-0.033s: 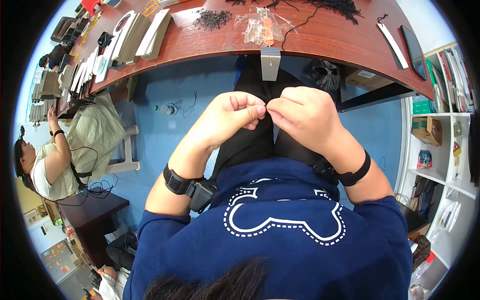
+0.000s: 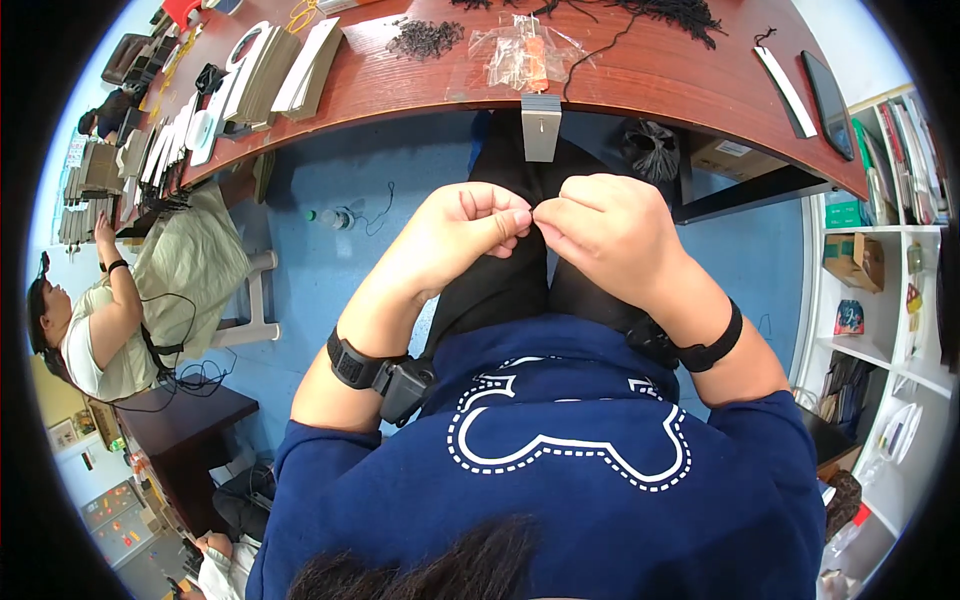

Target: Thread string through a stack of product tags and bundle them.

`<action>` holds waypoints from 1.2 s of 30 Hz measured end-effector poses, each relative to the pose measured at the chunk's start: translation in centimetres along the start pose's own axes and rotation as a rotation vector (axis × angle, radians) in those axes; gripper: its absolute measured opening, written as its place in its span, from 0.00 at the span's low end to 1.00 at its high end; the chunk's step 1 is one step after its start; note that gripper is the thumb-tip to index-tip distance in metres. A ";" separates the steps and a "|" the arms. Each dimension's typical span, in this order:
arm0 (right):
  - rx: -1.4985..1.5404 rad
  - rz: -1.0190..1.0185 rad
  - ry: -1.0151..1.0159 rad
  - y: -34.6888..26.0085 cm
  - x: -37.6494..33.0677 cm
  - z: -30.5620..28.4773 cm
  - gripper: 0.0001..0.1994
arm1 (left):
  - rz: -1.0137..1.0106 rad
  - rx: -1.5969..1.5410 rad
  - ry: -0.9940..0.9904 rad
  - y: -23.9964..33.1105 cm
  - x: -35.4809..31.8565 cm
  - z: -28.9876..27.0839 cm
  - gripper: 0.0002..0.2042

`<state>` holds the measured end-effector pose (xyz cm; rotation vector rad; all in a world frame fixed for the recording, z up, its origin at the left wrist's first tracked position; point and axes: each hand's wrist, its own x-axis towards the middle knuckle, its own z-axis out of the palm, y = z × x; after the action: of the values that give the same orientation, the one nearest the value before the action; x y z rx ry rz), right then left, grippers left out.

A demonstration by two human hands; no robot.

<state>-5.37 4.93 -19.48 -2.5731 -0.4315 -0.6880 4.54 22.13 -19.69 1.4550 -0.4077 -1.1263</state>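
Practically unchanged, left hand (image 2: 468, 228) and right hand (image 2: 618, 232) pinching, close together

Workroom: littered worktable (image 2: 690, 85), white shelves (image 2: 858, 350)

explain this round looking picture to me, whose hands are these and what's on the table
There's no machine here. A wide fisheye camera worn on someone's head looks down, so straight edges bend. The left hand and right hand are the wearer's own. Their fingertips are pinched close together; anything held is too small to make out. On the brown table lie a pile of small black pieces, clear plastic wrapping, black cords and a dark flat device.
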 end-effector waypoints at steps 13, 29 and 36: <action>0.777 0.678 -0.092 0.1 -0.3 0.2 0.08 | 0.116 0.001 0.003 -0.3 0.2 0.3 0.03; 0.695 0.624 0.221 -1.0 -0.5 1.8 0.04 | 0.594 0.534 0.330 -0.3 -0.1 1.9 0.03; 1.011 0.637 0.221 -0.9 -0.9 2.1 0.03 | 0.408 -0.031 0.233 -0.5 -0.3 2.5 0.04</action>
<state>-5.59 6.56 -21.31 -1.5076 0.1220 -0.3571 2.20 21.04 -19.63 1.3785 -0.4932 -0.6282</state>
